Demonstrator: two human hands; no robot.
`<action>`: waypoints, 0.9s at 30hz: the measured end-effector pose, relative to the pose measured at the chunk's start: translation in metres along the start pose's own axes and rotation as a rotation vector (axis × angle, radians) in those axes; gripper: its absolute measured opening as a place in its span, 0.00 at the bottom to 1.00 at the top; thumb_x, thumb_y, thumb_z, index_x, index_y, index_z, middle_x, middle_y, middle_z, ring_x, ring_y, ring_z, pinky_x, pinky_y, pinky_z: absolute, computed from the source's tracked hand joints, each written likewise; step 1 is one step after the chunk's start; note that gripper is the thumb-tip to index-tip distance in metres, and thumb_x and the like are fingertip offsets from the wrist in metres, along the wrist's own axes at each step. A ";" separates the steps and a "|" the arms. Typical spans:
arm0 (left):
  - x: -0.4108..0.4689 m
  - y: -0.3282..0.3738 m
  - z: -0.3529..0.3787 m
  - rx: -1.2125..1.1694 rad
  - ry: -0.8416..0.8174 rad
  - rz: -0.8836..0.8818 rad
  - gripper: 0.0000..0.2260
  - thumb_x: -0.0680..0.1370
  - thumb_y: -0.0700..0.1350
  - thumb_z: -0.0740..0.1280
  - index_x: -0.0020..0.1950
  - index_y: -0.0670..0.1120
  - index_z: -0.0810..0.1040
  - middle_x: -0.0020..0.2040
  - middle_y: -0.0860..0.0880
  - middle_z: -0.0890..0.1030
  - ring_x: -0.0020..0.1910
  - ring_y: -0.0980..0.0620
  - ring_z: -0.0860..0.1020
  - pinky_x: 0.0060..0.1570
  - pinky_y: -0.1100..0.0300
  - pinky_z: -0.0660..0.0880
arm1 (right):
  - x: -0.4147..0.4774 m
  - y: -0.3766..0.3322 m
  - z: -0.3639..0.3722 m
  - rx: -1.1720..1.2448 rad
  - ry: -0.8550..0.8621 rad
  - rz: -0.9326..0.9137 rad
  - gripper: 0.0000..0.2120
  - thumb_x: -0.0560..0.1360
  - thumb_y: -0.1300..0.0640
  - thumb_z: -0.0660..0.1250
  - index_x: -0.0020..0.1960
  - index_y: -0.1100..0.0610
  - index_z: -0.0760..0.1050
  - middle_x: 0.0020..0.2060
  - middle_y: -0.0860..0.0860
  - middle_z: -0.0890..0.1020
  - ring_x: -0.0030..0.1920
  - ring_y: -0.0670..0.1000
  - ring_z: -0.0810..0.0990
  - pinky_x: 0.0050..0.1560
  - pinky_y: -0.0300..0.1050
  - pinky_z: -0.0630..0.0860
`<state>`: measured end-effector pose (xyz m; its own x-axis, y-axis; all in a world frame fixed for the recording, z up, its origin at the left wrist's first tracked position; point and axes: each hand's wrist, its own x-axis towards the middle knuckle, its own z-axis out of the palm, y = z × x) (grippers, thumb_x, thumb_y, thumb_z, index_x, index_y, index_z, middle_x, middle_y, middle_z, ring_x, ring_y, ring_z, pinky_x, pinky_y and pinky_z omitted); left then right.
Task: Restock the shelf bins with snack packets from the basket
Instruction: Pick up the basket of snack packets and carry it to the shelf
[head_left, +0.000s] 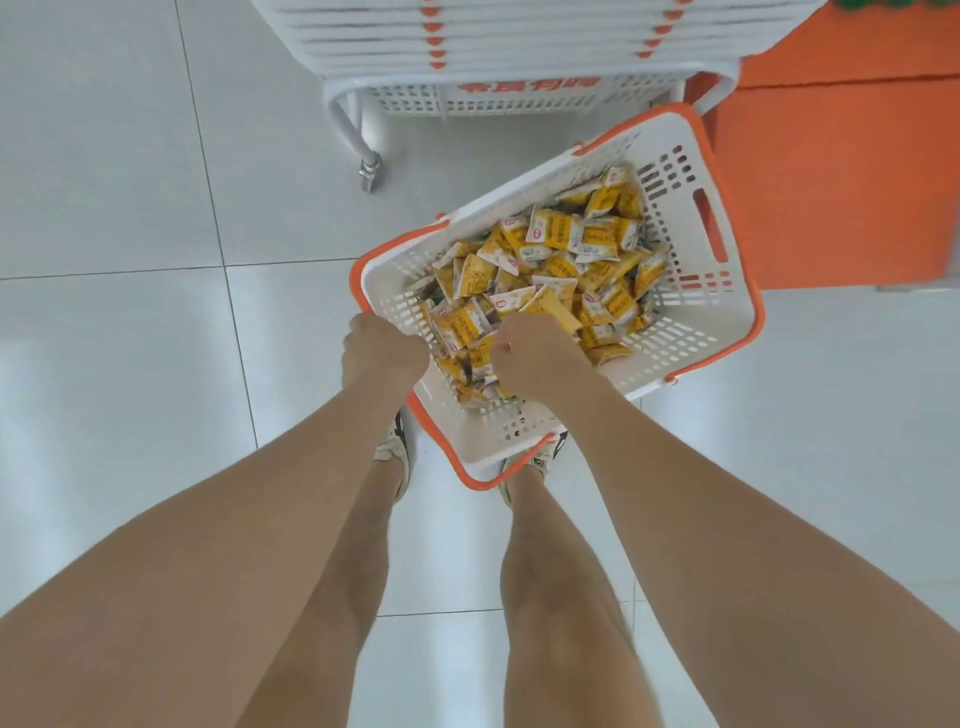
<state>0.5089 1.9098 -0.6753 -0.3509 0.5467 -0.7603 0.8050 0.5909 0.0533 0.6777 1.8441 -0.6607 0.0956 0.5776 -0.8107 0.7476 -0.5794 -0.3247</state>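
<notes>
A white basket with an orange rim (691, 332) stands on the tiled floor in front of my feet. It holds several yellow and white snack packets (566, 249). My left hand (382, 351) grips the basket's near-left wall, fingers curled over the rim. My right hand (532, 356) reaches down into the pile, its fingers curled among the snack packets; the fingertips are hidden under the hand. No shelf bins are in view.
A stack of white baskets on a wheeled trolley (498, 57) stands just beyond the basket. An orange cabinet (841, 182) fills the upper right. Glossy white floor tiles (130, 208) lie all around, with open floor to the left.
</notes>
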 end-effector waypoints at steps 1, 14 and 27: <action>-0.015 0.005 0.000 -0.084 0.052 0.066 0.07 0.73 0.46 0.69 0.47 0.46 0.74 0.40 0.46 0.79 0.39 0.43 0.81 0.35 0.54 0.78 | -0.003 0.005 -0.005 -0.005 0.024 0.004 0.07 0.81 0.55 0.59 0.49 0.56 0.74 0.40 0.53 0.78 0.38 0.56 0.79 0.35 0.48 0.78; -0.092 0.154 0.104 -0.737 -0.509 0.124 0.08 0.83 0.45 0.64 0.61 0.45 0.75 0.40 0.46 0.85 0.36 0.48 0.83 0.50 0.47 0.83 | 0.026 0.183 -0.097 0.299 0.571 0.494 0.30 0.75 0.57 0.62 0.76 0.55 0.61 0.72 0.53 0.68 0.74 0.57 0.67 0.73 0.66 0.60; -0.112 0.143 0.082 -0.776 -0.585 0.019 0.12 0.84 0.42 0.62 0.63 0.37 0.78 0.55 0.43 0.82 0.54 0.43 0.84 0.54 0.50 0.81 | -0.047 0.122 -0.089 0.460 0.552 0.280 0.04 0.70 0.56 0.59 0.40 0.53 0.72 0.30 0.47 0.74 0.35 0.53 0.76 0.45 0.49 0.77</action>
<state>0.7026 1.8850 -0.6357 0.1211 0.3023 -0.9455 0.1952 0.9266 0.3213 0.8225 1.7975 -0.6186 0.6455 0.5076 -0.5707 0.3106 -0.8571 -0.4110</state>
